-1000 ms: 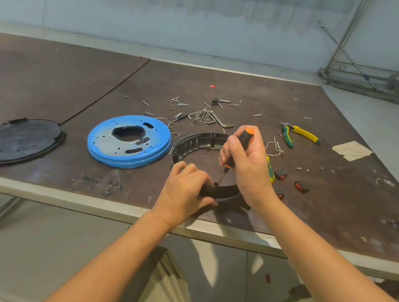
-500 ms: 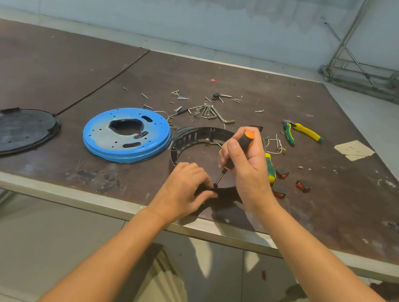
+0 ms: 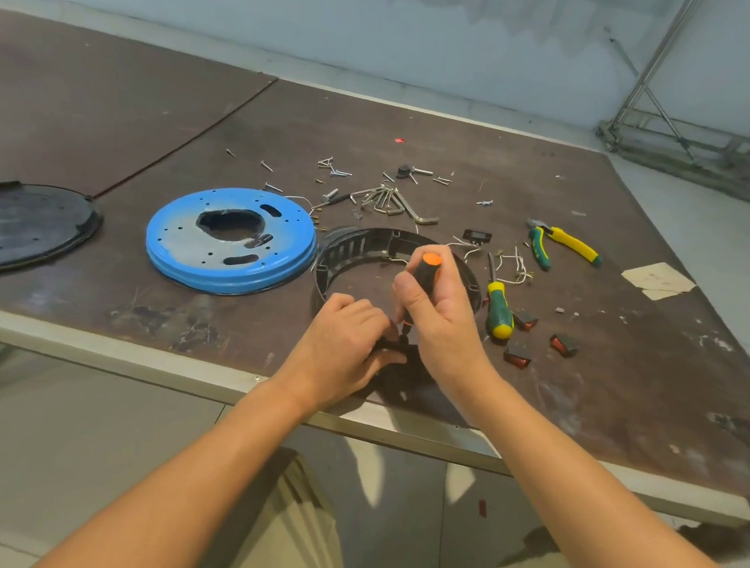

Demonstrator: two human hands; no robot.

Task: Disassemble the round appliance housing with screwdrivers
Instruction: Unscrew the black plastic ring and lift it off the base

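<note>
The orange-capped screwdriver (image 3: 427, 271) is standing steeper than a second ago. Its handle is coming nearly upright, and less of the shaft is showing above the near rim. The right hand (image 3: 443, 318) is wrapping tightly round the handle, and the left hand (image 3: 343, 345) is gripping that rim, its curled fingers drawing in beside the tip. The bit is probably seating in a fastener there, though the screw itself is hidden. The black ring housing (image 3: 358, 247) is sitting by the front edge of the worktop (image 3: 427, 118), right of the middle. It is an open, slotted band, already stripped, with the blue plate (image 3: 173, 244) lying just to its left and loose screws (image 3: 338, 171) lying further back.
</note>
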